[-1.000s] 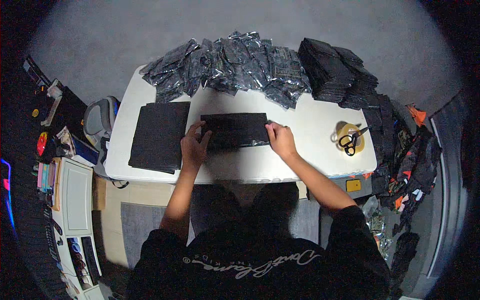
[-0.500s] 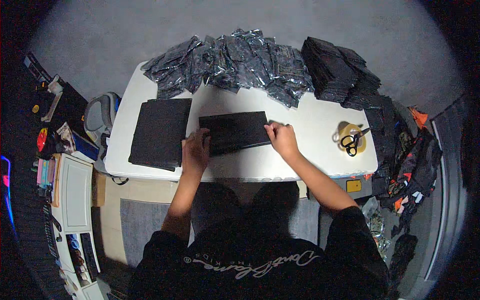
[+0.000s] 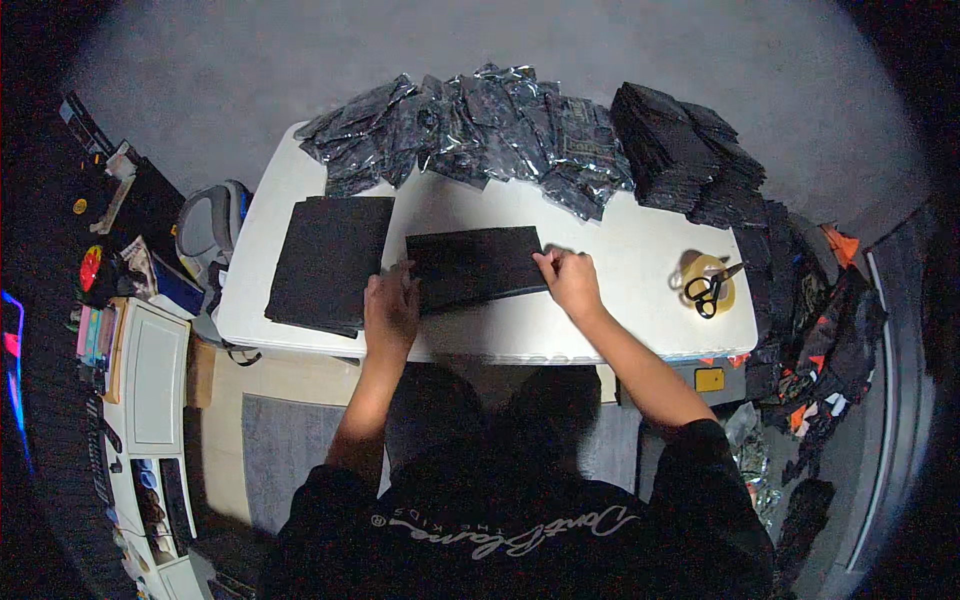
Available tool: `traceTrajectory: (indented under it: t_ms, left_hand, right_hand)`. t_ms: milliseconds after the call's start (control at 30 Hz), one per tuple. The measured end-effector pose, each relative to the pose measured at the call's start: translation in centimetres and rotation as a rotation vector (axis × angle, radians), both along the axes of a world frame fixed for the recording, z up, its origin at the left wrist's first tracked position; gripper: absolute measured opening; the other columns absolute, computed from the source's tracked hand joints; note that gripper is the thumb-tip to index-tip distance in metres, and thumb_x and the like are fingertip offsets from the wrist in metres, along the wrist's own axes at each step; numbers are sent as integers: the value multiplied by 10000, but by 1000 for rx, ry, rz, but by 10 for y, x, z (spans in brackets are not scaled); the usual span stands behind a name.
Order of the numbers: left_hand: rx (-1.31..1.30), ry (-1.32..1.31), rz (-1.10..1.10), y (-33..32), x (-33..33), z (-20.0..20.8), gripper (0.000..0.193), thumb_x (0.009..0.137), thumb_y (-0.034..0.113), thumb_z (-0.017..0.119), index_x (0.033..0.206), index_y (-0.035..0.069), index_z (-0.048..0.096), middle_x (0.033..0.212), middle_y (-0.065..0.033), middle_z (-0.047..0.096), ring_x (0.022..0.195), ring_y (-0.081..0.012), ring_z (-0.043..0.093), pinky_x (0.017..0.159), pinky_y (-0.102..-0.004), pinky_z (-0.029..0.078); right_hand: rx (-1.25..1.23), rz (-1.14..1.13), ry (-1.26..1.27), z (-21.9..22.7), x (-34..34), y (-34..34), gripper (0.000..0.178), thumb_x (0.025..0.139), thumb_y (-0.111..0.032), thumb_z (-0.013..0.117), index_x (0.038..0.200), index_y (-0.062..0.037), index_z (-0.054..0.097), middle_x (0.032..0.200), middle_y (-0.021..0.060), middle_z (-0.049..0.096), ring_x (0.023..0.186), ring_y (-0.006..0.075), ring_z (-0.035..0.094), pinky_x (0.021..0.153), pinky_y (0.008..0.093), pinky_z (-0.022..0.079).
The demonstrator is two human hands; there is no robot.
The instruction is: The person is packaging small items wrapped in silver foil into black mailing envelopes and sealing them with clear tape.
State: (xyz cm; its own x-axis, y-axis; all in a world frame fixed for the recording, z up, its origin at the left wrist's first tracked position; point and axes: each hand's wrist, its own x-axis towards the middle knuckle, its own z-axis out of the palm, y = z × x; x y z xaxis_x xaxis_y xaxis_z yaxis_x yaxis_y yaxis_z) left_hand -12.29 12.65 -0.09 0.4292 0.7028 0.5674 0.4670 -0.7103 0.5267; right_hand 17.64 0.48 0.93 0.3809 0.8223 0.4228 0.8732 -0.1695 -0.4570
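A flat, dark rectangular folded black piece (image 3: 476,262), apparently cloth, lies on the white table (image 3: 640,290) in front of me. My left hand (image 3: 391,308) grips its left edge, fingers curled and partly in shadow. At the right edge, the thumb and fingers of my right hand (image 3: 571,284) are pinched together on the piece. Just left of it rests a neat stack of flat black pieces (image 3: 330,260), wider than the one between my hands. What lies beneath the folded piece is hidden.
Along the table's far edge spread several shiny clear-bagged dark packets (image 3: 500,125). Tall piles of folded black pieces (image 3: 680,150) stand at the far right. Black scissors (image 3: 706,296) lie on a roll of tape (image 3: 735,292). A white cabinet (image 3: 155,380) is at left, a grey chair (image 3: 205,220) behind.
The view has shifted slightly, moving the table and its things a little right and down in the picture. Both hands keep their hold on the folded black piece.
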Motion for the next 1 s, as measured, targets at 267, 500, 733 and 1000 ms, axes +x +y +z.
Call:
traceTrajectory:
  t_ms: [267, 500, 733, 1000]
  left_hand:
    - [122, 124, -180, -43, 1, 28, 270, 946, 63, 594, 1202, 21, 669, 1111, -183, 672, 1096, -386, 604, 983, -485, 491]
    - [165, 362, -285, -88, 35, 33, 453, 988, 186, 579, 1393, -16, 558, 1444, -211, 568, 1388, -433, 480, 1204, -549, 328]
    - [52, 513, -215, -88, 32, 28, 543, 1026, 329, 526, 1402, -62, 533, 1456, -235, 555, 1390, -385, 496, 1188, -570, 328]
    - [-36, 500, -182, -88, 25, 21, 562, 1005, 385, 559, 1343, -62, 587, 1366, -240, 626, 1345, -378, 542, 1154, -568, 353]
  right_hand:
    - [48, 37, 49, 0, 0, -3, 284, 980, -190, 686, 795, 23, 650, 681, 260, 626, 595, 442, 621, 580, 466, 495]
    - [27, -9, 49, 3, -4, -5, 273, 945, -197, 719, 749, -22, 646, 683, 199, 660, 628, 413, 647, 655, 471, 526]
    - [77, 18, 57, 2, -5, -4, 269, 947, -179, 716, 761, 4, 650, 687, 225, 653, 612, 416, 646, 620, 455, 519]
    - [89, 43, 41, 2, -4, -3, 280, 952, -182, 718, 770, 19, 649, 675, 240, 641, 580, 414, 632, 579, 446, 503]
